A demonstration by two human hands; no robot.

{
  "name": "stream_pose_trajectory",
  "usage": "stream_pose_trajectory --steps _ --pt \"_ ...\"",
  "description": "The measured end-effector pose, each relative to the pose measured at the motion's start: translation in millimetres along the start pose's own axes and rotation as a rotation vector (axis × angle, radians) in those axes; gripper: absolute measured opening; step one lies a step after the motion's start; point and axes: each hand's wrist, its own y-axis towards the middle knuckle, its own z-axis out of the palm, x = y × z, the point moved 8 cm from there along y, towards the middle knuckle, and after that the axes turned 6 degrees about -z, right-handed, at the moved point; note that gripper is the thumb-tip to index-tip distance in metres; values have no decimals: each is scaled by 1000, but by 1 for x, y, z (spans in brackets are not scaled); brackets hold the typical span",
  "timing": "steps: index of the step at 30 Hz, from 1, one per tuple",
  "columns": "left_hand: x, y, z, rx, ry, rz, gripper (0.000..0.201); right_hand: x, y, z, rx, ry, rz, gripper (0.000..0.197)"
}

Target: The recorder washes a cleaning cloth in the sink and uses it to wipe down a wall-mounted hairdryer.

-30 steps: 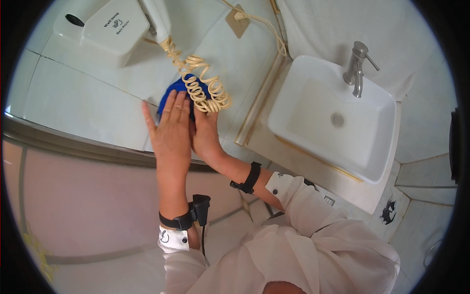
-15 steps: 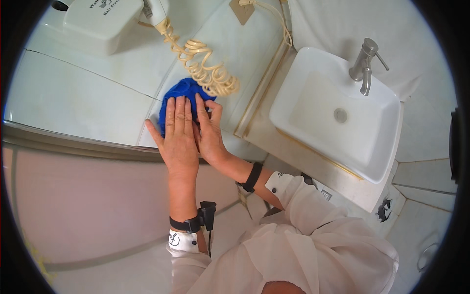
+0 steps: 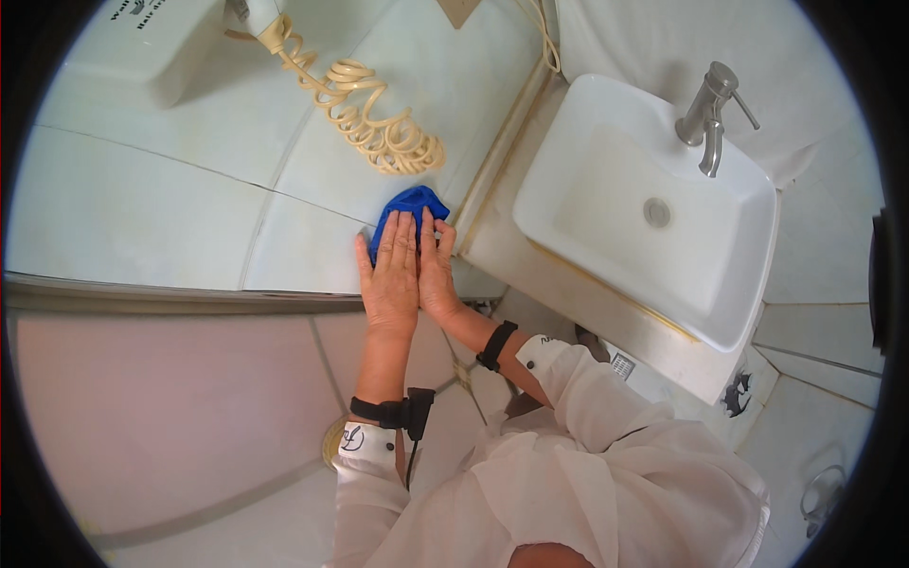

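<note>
A bunched blue cloth (image 3: 414, 199) lies pressed against the pale tiled wall (image 3: 170, 204). My left hand (image 3: 390, 275) rests flat on it with fingers stretched out and the thumb apart. Close beside it, my right hand (image 3: 436, 275) also presses on the cloth, its fingers extended and slightly spread. Both palms hide much of the cloth. Just above it hangs the cream coiled cord (image 3: 379, 123) of a white hair dryer (image 3: 256, 14), apart from my fingers.
To the right, a white washbasin (image 3: 606, 189) with a metal faucet (image 3: 705, 118) stands on a pale counter (image 3: 606, 298). The hair dryer's white wall holder (image 3: 142, 47) is at the upper left. Pinkish floor tiles (image 3: 170, 398) and a round drain (image 3: 333, 440) lie below.
Both hands and the blue cloth have moved right and slightly down along the tiled wall, away from the coiled cord. The view has shifted a little too.
</note>
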Motion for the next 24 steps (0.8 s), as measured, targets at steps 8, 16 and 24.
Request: stream_pose_trajectory --steps 8,16,24 --pt "-22 -16 33 10 -68 50 62 -34 -15 -3 -14 12 79 69" --pt "-34 -40 58 150 21 108 64 -66 -37 1 -87 -18 80 54" --pt "-19 -71 62 202 -89 -21 64 -57 -44 11 34 -4 72 41"
